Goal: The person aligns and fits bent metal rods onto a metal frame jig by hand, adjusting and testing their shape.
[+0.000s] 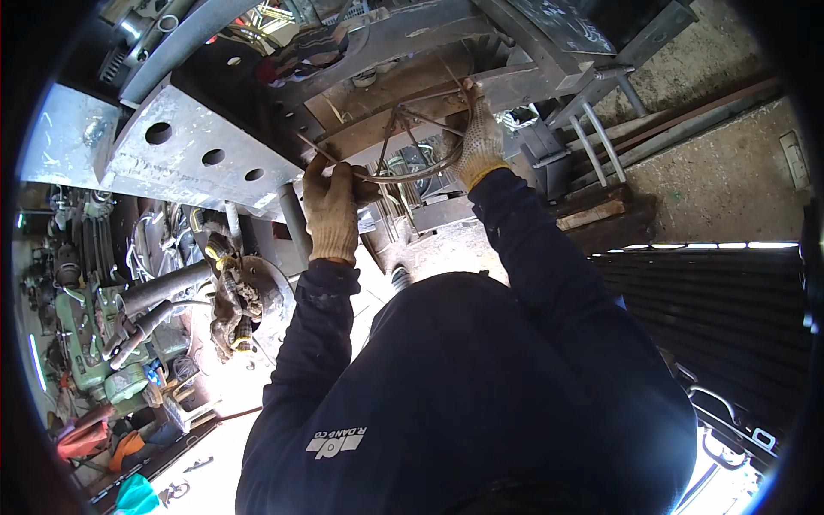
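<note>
Bent-rod metal frame, one piece, is held up between two hands near the top middle of the view, in front of a curved steel beam; whether it touches that beam I cannot tell. It has one long arc bowing toward the person and at least three thinner straight rods meeting at a point inside it; an exact count is hard to make. The left gloved hand is closed around the arc's left end, its fingers and thumb together on the rod. The right gloved hand, with one yellow cuff, is clasped on the arc's right side, the fingers reaching its upper end. Both arms wear dark blue sleeves. Left of the hands is one thick steel plate with three round holes in a row. Below it, a bunch of used work gloves, too tangled to count, hangs beside one round pipe. Farther left are one green machine, one red cloth and one teal bag. Right of the hands, two slim pale bars slant side by side.
</note>
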`<state>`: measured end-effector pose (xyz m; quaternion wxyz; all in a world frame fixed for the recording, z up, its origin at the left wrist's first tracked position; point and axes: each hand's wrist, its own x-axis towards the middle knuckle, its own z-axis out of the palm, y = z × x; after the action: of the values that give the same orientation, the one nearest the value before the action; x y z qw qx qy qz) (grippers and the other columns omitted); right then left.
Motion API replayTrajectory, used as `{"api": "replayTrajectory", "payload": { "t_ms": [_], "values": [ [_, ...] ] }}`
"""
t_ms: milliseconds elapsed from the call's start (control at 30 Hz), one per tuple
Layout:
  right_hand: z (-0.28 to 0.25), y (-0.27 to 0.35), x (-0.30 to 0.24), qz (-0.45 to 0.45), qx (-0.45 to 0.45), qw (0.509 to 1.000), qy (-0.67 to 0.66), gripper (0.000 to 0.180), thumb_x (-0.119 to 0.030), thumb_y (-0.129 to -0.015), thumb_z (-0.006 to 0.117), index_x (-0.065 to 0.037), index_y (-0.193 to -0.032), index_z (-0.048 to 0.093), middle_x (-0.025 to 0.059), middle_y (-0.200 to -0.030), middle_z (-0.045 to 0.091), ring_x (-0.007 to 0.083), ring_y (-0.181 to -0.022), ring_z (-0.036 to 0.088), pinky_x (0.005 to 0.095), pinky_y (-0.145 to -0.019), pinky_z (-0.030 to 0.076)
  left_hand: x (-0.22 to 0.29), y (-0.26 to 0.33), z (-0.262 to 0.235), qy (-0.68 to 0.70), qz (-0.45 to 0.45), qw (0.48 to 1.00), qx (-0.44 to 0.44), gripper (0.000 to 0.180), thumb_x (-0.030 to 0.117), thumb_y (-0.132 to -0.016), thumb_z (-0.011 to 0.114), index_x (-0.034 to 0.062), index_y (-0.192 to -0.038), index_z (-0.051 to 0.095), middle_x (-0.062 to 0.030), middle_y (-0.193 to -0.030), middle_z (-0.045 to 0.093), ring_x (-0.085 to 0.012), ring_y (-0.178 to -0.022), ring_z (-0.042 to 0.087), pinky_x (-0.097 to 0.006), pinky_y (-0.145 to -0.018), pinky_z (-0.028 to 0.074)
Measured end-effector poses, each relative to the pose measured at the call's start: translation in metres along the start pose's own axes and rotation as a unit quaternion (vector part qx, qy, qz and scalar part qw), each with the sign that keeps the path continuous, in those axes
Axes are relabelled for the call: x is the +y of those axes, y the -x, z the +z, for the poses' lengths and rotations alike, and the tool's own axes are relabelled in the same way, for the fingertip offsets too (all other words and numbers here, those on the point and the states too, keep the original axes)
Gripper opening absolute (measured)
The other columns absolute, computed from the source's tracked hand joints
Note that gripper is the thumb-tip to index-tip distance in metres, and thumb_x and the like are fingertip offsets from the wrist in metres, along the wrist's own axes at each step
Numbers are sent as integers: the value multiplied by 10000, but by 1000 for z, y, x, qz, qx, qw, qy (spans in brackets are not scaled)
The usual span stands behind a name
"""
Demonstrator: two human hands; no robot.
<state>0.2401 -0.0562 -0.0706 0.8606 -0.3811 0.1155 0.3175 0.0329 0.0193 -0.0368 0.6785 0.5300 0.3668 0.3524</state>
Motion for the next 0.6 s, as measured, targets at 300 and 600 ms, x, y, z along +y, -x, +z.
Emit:
{"api": "replayTrajectory", "payload": {
  "t_ms": [300, 600],
  "values": [
    [9, 22, -11, 1, 26, 999, 35, 320, -440, -819, 797, -172, -818, 622, -62, -635, 475, 54, -474, 429, 215, -394, 347, 7, 1, -16, -246, 7, 968, 56, 612, 232, -923, 661, -90, -1368, 394, -158, -877, 679, -178, -649, 675, -287, -529, 568],
    [3, 18, -10, 0, 48, 993, 105, 368, -485, -819, 783, -163, -798, 604, -56, -605, 449, 48, -429, 403, 194, -387, 350, -7, 20, 18, 37, -110, 991, -69, 384, 199, -960, 591, -91, -1176, 461, -185, -909, 665, -218, -678, 689, -323, -559, 600]
  ]
}}
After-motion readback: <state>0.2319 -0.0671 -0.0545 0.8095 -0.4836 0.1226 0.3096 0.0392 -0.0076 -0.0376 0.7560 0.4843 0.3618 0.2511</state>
